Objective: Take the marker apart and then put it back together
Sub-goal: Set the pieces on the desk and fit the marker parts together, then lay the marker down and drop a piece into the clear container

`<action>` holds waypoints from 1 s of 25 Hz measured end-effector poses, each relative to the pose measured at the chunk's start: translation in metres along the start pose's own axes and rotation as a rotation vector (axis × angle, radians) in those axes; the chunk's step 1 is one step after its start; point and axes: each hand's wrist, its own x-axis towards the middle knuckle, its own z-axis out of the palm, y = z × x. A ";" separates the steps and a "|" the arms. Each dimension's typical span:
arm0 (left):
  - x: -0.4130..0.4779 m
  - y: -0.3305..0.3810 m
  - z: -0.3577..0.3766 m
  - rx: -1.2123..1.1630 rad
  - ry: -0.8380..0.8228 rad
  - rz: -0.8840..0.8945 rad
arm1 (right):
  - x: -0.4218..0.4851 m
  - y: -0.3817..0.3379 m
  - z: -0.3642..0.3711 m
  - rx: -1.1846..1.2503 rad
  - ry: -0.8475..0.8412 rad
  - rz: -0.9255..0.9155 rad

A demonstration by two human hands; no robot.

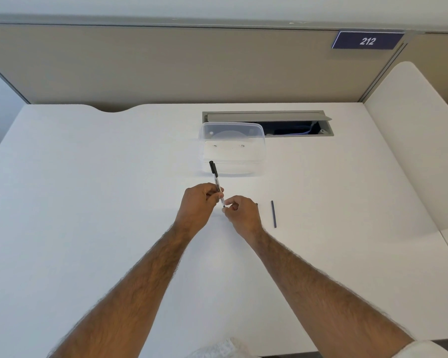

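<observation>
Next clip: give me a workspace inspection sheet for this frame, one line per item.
Surface: white desk, mostly bare.
Job's things: marker, black cap on, held tilted above the desk; thin dark rod, probably its ink core, lying apart to the right.
Clutter: clear plastic container behind the marker.
Hands: left hand grips the marker barrel; right hand pinches at its near end.
Cables: some visible inside the open cable hatch.
Surroundings: beige partition with a sign reading 212.
</observation>
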 end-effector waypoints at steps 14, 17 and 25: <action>0.011 0.007 -0.017 -0.196 0.097 -0.047 | -0.010 -0.008 -0.007 -0.129 0.038 0.001; 0.008 0.003 -0.019 -0.224 0.094 -0.099 | -0.007 -0.010 -0.006 -0.201 0.067 0.061; -0.011 -0.032 -0.016 -0.125 0.023 -0.294 | 0.003 -0.018 -0.001 -0.499 0.002 0.102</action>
